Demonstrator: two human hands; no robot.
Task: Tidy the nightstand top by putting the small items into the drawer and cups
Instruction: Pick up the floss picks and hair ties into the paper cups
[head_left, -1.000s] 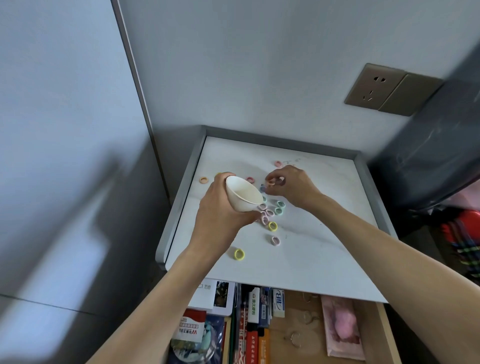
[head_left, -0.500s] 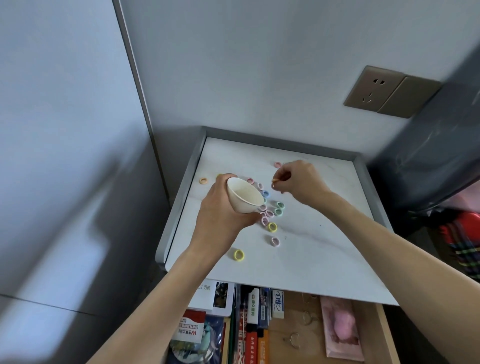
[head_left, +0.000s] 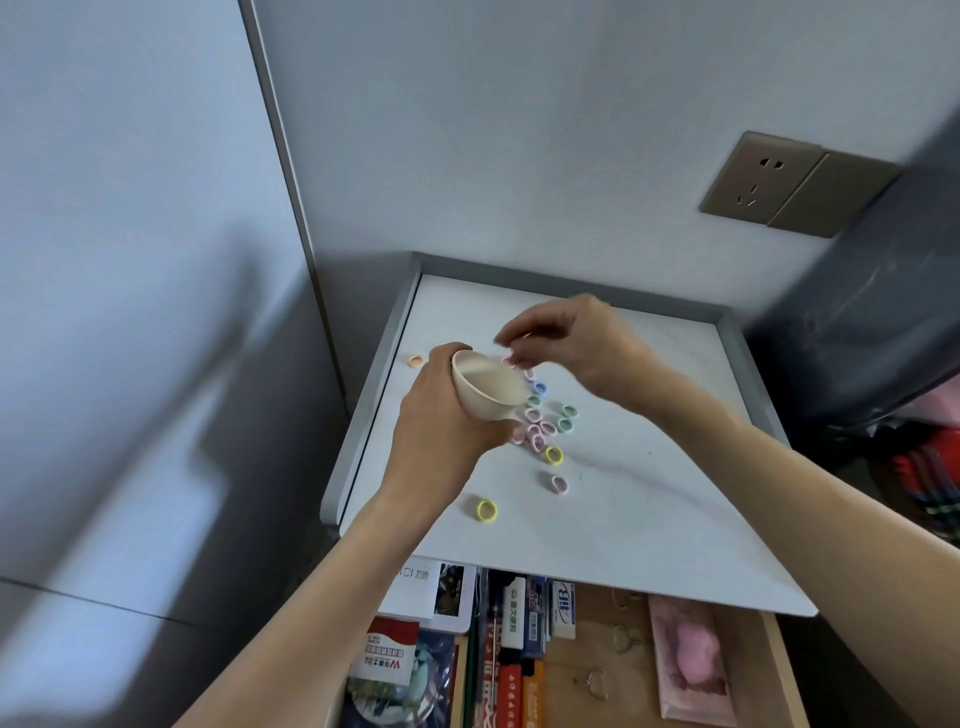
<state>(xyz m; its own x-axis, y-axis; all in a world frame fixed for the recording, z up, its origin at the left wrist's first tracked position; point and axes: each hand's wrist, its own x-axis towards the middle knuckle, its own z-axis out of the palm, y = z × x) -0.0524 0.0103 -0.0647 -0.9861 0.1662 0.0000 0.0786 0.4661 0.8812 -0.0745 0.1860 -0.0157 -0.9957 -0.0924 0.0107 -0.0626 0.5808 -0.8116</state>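
- A white marbled worktop (head_left: 623, 545) tops the nightstand in a grey wall corner. It has a raised grey rim along its left, back and right edges and none at the front, where the open wooden drawer (head_left: 582, 644) shows below.
- The left hand (head_left: 441, 415) holds the small cream cup (head_left: 485, 387) above the worktop's left half, fingers wrapped round its wall. The cup is tilted, its mouth turned toward the back right corner.
- The right hand (head_left: 582, 348) hovers just beside the cup's rim, fingertips drawn together as if pinching. Blur hides whether a ring sits between them.
- Small pastel elastic rings (head_left: 540, 431) lie scattered mid-worktop, with a yellow ring (head_left: 487, 511) nearer the front edge and an orange ring (head_left: 415, 361) by the left edge.
- With the cup tipped this far, a ring released at the rim may slide back out.
- A missed ring could roll off the rimless front edge into the drawer's clutter.
- The rings look light and springy, so a loose pinch may flick one away.
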